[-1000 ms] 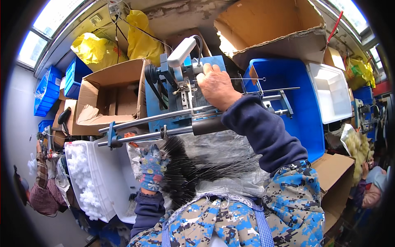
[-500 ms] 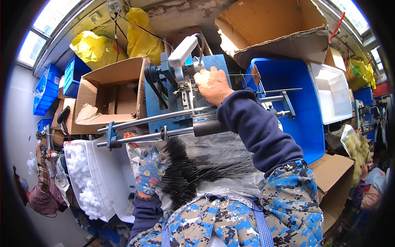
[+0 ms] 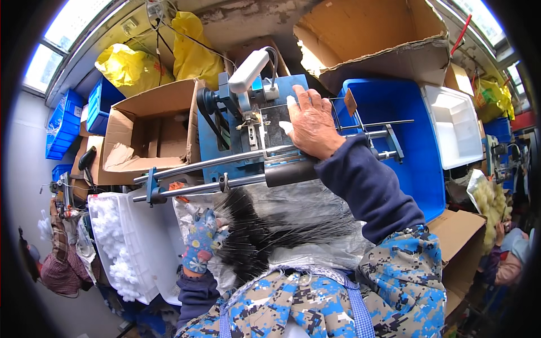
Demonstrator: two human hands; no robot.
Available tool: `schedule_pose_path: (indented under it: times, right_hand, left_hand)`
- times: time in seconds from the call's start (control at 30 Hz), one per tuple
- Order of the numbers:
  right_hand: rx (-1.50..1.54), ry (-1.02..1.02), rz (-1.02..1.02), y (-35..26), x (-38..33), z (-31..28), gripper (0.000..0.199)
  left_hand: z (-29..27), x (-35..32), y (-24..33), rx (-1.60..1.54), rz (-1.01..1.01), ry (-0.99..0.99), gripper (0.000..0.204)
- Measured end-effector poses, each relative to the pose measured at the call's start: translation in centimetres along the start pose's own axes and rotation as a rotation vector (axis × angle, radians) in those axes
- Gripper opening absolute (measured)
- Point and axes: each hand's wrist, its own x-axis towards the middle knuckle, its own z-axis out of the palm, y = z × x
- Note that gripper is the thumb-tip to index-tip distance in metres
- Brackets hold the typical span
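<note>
My right hand (image 3: 313, 125), bare with white coverings on two fingertips, lies with fingers apart over the metal plate of a blue bench machine (image 3: 213, 128). A thin wire rod runs beside its fingers. My left hand (image 3: 198, 239), in a blue floral glove, is closed beside a bundle of thin black wires (image 3: 245, 234); what it holds, if anything, is hidden. The wires lie across grey plastic sheeting (image 3: 293, 197) over my lap. Two steel rods (image 3: 205, 164) with a dark sleeve (image 3: 288, 174) cross in front of the machine.
A white bin (image 3: 147, 242) with white fluffy tufts (image 3: 115, 248) stands left. A cardboard box (image 3: 121, 135) sits behind it. At the right are a blue tub (image 3: 417, 174), a white tray (image 3: 453, 127) and another large box (image 3: 389, 62). Other people work at both far sides.
My right hand has moved right, away from the middle of the machine, and its fingers have spread. My left hand has shifted slightly down and left, staying by the wires.
</note>
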Motion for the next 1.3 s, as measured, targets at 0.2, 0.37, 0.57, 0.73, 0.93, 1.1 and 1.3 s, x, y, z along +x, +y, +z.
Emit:
schedule_pose_path:
  times: [0.2,0.37,0.57,0.73,0.93,1.1,1.3]
  right_hand:
    - [0.111,-0.255,0.129,-0.8,-1.4,-1.9,0.056]
    - [0.192,-0.180,0.143,-2.2,-1.2,-0.4,0.060]
    - [0.220,-0.129,0.099,-6.6,0.4,0.5,0.065]
    - [0.254,-0.197,0.032,-5.2,0.3,0.4,0.065]
    - [0.109,-0.248,0.032,-0.7,-0.7,-2.0,0.044]
    - [-0.102,0.011,0.049,2.2,1.8,-1.8,0.021]
    - [-0.098,-0.315,-0.046,2.9,-0.1,-5.4,0.012]
  left_hand:
    - [0.3,1.2,0.3,0.103,0.139,-0.008,0.025]
    - [-0.2,0.7,1.1,-0.128,0.008,0.063,0.024]
    - [0.4,1.3,2.6,-0.051,0.165,0.293,0.028]
    - [-2.5,1.6,6.4,-0.064,0.386,0.449,0.030]
    - [-2.1,-2.2,5.7,-0.208,0.096,0.729,0.022]
    - [-0.2,-1.5,5.9,-0.671,-0.147,0.731,0.013]
    - [-0.5,-1.3,6.1,-0.608,-0.098,0.800,0.009]
